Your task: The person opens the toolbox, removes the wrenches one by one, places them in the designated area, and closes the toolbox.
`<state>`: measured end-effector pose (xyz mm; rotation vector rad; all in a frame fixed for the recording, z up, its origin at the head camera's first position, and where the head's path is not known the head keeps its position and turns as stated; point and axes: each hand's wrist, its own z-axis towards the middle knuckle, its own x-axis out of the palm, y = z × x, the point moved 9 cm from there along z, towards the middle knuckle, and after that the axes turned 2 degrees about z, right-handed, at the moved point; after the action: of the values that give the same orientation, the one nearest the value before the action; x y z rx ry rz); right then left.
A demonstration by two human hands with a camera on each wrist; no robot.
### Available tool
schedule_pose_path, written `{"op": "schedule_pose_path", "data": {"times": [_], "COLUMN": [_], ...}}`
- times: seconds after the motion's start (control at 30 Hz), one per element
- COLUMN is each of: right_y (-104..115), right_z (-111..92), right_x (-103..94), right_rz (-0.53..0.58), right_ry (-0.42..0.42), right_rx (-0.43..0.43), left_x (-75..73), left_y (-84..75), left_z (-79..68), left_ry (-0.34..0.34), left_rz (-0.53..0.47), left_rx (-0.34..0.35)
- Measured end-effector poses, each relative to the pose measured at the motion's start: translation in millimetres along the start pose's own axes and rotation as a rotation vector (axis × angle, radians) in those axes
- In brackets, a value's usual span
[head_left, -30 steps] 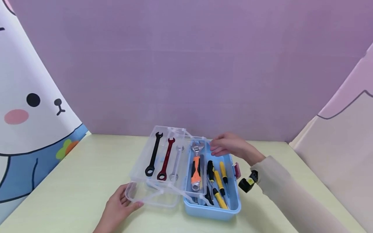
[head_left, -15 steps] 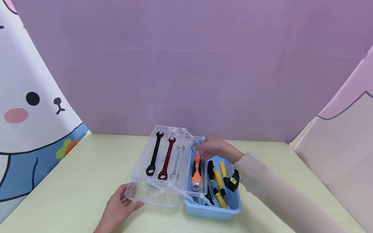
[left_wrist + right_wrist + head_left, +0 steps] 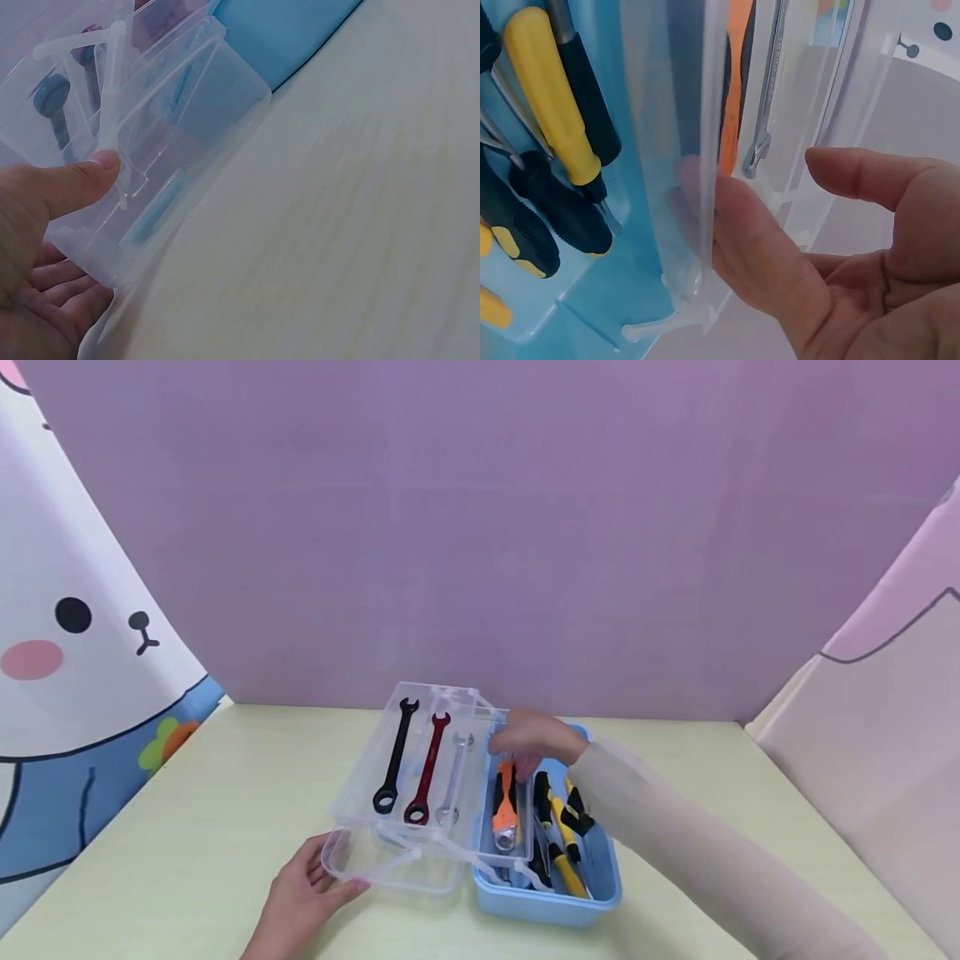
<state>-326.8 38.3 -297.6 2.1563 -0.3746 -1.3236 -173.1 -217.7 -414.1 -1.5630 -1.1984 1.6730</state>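
Observation:
A blue toolbox (image 3: 540, 906) stands open, with clear trays folded out to its left. My left hand (image 3: 303, 893) holds the near-left corner of the clear lid (image 3: 390, 877), thumb (image 3: 82, 184) inside the wall and fingers beneath. My right hand (image 3: 536, 739) is over the clear right tray, covering the head of an orange-and-black adjustable wrench (image 3: 505, 810). In the right wrist view its thumb (image 3: 855, 176) stands apart from the fingers, whose tips show through the tray wall (image 3: 675, 150). A black wrench (image 3: 393, 760), a red wrench (image 3: 429, 768) and a silver wrench (image 3: 453, 777) lie in the left tray.
Yellow-and-black screwdrivers (image 3: 567, 868) and other black-handled tools lie in the toolbox bottom. White hinge arms (image 3: 472, 860) link trays and box. The pale table (image 3: 187, 827) ends at a purple backdrop (image 3: 480, 543).
My right hand has moved left and slightly down, from above the toolbox's far end to the adjustable wrench in the tray. My left hand stays on the lid corner.

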Motion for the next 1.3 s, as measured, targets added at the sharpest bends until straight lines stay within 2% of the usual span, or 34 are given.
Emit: {"op": "schedule_pose_path", "data": {"times": [0.13, 0.27, 0.43, 0.6, 0.8, 0.97, 1.3], "right_y": [0.7, -2.7, -5.5, -8.1, -5.4, -2.2, -11.2], "right_z": [5.2, 10.1, 15.0, 15.0, 13.3, 12.1, 10.2], "right_x": [3.4, 5.4, 13.2, 17.5, 27.5, 28.2, 28.5], "right_rz": [0.003, -0.013, -0.114, -0.196, -0.132, -0.081, 0.039], "right_ry": [0.012, -0.010, -0.034, -0.096, -0.114, -0.134, -0.100], "right_rx": [0.032, 0.084, 0.091, 0.105, 0.089, 0.061, 0.024], "left_x": [-3.5, -3.9, -1.3, 2.4, -1.1, -3.3, 1.7], "left_y": [-1.0, -2.0, -2.1, -4.3, -3.9, -4.7, 2.3], "left_z": [-1.4, -1.6, -1.2, -0.7, -0.5, 0.3, -0.2], "left_ry": [-0.010, -0.003, 0.000, 0.013, 0.002, -0.003, 0.011], "left_rz": [-0.011, 0.001, 0.009, 0.002, 0.012, 0.027, 0.047], "left_rx": [0.010, 0.015, 0.012, 0.024, 0.021, 0.026, -0.029]}}
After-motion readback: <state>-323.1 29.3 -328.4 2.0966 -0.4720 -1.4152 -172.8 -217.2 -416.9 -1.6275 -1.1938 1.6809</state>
